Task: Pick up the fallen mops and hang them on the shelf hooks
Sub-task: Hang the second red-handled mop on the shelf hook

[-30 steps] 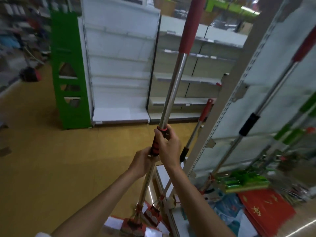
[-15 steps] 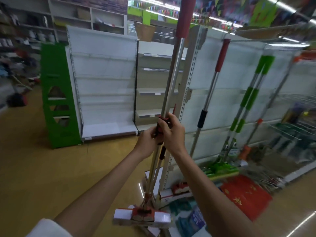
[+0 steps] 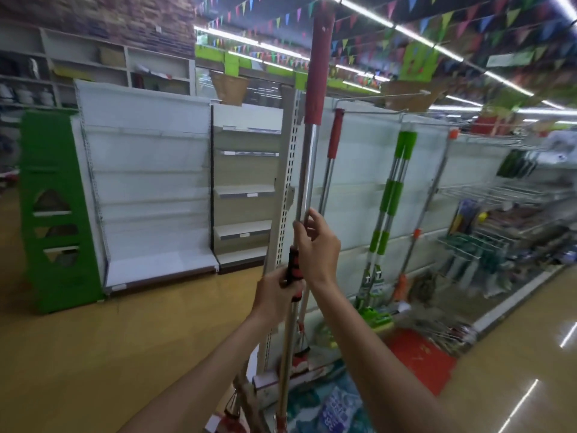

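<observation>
Head view shows a person holding a mop (image 3: 307,170) straight up, close in front of the shelf post (image 3: 288,151). The left hand (image 3: 274,295) has its fingers wrapped round the black and red collar. The right hand (image 3: 318,245) is just above it, with its fingers curled round the shiny pole.

Both hands are low on the pole, so I think the tall red top could wobble. It might miss the wire hooks (image 3: 374,96) along the shelf's top edge. It might also bump the red mop (image 3: 334,139) hanging just beside it and knock it down. The gap between the post and that mop looks tight. The green mops (image 3: 396,170) hang further right.

The floor (image 3: 125,339) on the left is wide, with room to step back. The mop's bottom end is too blurry to see.
</observation>
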A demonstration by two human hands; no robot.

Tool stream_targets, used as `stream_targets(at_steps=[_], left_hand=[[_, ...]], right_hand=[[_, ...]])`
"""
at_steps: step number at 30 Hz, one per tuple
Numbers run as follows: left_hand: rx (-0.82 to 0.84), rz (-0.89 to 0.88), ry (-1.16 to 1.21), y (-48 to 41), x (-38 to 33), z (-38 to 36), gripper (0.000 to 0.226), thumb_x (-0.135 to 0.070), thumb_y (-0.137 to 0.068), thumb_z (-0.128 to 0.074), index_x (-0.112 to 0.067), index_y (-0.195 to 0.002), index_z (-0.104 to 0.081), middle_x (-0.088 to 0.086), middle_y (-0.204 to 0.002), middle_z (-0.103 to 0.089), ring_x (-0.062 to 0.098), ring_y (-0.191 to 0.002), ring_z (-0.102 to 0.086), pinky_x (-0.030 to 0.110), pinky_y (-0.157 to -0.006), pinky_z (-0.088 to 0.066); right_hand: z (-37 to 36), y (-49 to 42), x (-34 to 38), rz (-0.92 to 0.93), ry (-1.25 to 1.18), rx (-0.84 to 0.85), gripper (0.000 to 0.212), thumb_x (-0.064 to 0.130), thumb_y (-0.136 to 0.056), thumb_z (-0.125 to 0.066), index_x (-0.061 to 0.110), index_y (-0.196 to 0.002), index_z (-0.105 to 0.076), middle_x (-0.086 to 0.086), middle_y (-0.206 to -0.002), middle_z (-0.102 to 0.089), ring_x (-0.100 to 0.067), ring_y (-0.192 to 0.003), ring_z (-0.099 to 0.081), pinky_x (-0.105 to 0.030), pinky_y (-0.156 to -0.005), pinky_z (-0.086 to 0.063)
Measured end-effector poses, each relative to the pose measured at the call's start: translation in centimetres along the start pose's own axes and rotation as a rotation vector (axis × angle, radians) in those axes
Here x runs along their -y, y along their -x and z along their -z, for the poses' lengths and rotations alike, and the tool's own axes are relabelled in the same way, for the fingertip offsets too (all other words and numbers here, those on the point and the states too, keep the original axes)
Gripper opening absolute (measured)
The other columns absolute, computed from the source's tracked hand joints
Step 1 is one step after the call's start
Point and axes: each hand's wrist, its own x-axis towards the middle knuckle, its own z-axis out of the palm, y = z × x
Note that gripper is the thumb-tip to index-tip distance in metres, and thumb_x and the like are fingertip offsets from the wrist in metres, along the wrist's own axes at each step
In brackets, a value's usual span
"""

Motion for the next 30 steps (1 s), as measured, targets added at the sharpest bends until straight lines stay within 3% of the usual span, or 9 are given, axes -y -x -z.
stream_targets(at_steps=[4, 7, 9, 12, 15, 19, 21, 24, 30], left_hand=[[0.023, -0.049, 0.004, -1.5, 0.3, -3.0, 0.016, -0.011, -0.086, -0.075, -0.023, -0.077, -0.069, -0.006, -0.074, -0.072, 0.008, -0.071, -0.067, 0.019, -0.066, -0.052], [0.069, -0.057, 0.027, -2.9, 1.0, -5.5, 0.011, -0.013, -0.084, -0.077, -0.024, -0.083, -0.073, -0.007, -0.079, -0.075, 0.009, -0.076, -0.071, 0.031, -0.074, -0.06], [0.104, -0.04, 0.043, -3.5, 1.1, -7.3, 0.008, -0.017, -0.084, -0.077, -0.024, -0.087, -0.076, -0.006, -0.083, -0.077, 0.014, -0.08, -0.073, 0.039, -0.079, -0.061], [0.091, -0.048, 0.002, -4.3, 1.2, -10.0, 0.008, -0.017, -0.085, -0.077, -0.025, -0.086, -0.076, -0.009, -0.081, -0.077, 0.011, -0.078, -0.073, 0.031, -0.074, -0.061], [0.077, -0.031, 0.014, -5.0, 0.8, -12.7, 0.012, -0.015, -0.086, -0.076, -0.027, -0.089, -0.076, -0.012, -0.082, -0.077, 0.008, -0.079, -0.073, 0.025, -0.073, -0.06], [0.028, 0.034, 0.024, -5.8, 0.0, -16.5, 0.013, -0.012, -0.085, -0.078, -0.024, -0.091, -0.076, -0.01, -0.082, -0.078, 0.006, -0.079, -0.073, 0.022, -0.07, -0.059], [0.015, 0.054, 0.024, -6.4, -0.2, -18.6, 0.014, -0.012, -0.083, -0.079, -0.023, -0.091, -0.076, -0.01, -0.083, -0.078, 0.008, -0.08, -0.074, 0.027, -0.073, -0.06], [-0.01, 0.076, -0.035, -7.1, -0.3, -21.7, 0.011, -0.015, -0.084, -0.078, -0.02, -0.093, -0.078, -0.008, -0.084, -0.079, 0.013, -0.083, -0.075, 0.037, -0.079, -0.062], [-0.13, 0.294, 0.261, -8.1, -0.2, -26.3, 0.016, -0.019, -0.068, -0.071, -0.015, -0.08, -0.081, 0.018, -0.084, -0.076, 0.034, -0.087, -0.069, 0.049, -0.084, -0.056]], right_hand=[[1.7, -1.3, -1.9, 0.023, 0.076, -0.042, 0.039, 0.016, -0.098, -0.066, 0.006, -0.136, -0.061, 0.008, -0.102, -0.065, 0.002, -0.085, -0.062, -0.005, -0.082, -0.05], [3.3, -2.2, -3.9, -0.001, 0.074, -0.086, 0.028, 0.016, -0.098, -0.066, 0.004, -0.124, -0.067, 0.012, -0.09, -0.062, 0.009, -0.079, -0.059, -0.025, -0.083, -0.057], [4.4, -2.8, -5.1, -0.007, 0.076, -0.098, 0.027, 0.017, -0.099, -0.066, 0.006, -0.124, -0.067, 0.013, -0.091, -0.064, 0.004, -0.081, -0.062, -0.029, -0.082, -0.058], [6.0, -3.8, -7.4, -0.012, 0.092, -0.105, 0.021, 0.022, -0.1, -0.064, 0.016, -0.12, -0.067, 0.004, -0.1, -0.072, -0.006, -0.086, -0.068, -0.028, -0.079, -0.059], [7.7, -5.2, -9.8, -0.01, 0.096, -0.111, 0.027, 0.026, -0.099, -0.065, 0.012, -0.123, -0.068, 0.001, -0.1, -0.073, -0.008, -0.087, -0.069, -0.032, -0.08, -0.06], [10.4, -7.0, -12.8, -0.002, 0.031, -0.091, 0.016, 0.022, -0.097, -0.069, 0.023, -0.113, -0.067, 0.009, -0.089, -0.07, 0.002, -0.08, -0.065, -0.018, -0.073, -0.056], [12.0, -8.0, -14.2, 0.026, 0.011, -0.075, 0.024, 0.021, -0.095, -0.071, 0.032, -0.114, -0.059, 0.014, -0.089, -0.068, 0.007, -0.082, -0.064, -0.012, -0.076, -0.054], [14.2, -9.5, -17.0, 0.076, 0.007, -0.045, 0.031, 0.02, -0.094, -0.072, 0.022, -0.124, -0.064, 0.013, -0.093, -0.068, 0.011, -0.083, -0.061, -0.005, -0.078, -0.05], [16.3, -10.9, -21.7, 0.051, -0.054, 0.062, 0.034, 0.025, -0.094, -0.071, 0.012, -0.125, -0.068, 0.006, -0.095, -0.072, -0.007, -0.088, -0.069, -0.04, -0.078, -0.062]])
